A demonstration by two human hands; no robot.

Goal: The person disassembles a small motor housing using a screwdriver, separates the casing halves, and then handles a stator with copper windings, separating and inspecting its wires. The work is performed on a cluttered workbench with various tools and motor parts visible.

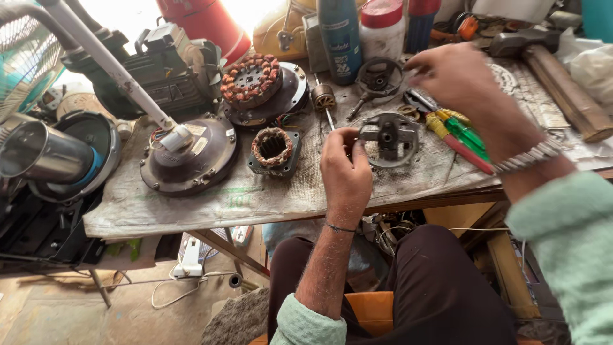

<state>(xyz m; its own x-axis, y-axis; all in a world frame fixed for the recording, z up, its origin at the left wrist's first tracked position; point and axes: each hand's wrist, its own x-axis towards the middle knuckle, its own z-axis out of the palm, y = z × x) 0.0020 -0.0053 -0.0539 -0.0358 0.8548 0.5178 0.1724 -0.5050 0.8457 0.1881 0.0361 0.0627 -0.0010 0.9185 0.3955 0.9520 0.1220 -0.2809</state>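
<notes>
Nearest, left hand point(345, 167) pinches the grey round metal motor bracket point(389, 138) near the workbench point(191, 204) front edge, where it could slip off, while right hand point(454, 78) hovers loosely curled, empty.

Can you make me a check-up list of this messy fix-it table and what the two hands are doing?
Surface: workbench under worn grey cloth.
Job's things: round metal motor bracket.
Clutter: small copper-wound stator, large stator, brown fan cover, screwdrivers, hammer, bottles.
Hands: left hand pinches the bracket's edge; right hand hovers above the screwdrivers, grip unclear.
Cables: white cord on the floor.
Surroundings: fan guard, red cylinder.
</notes>
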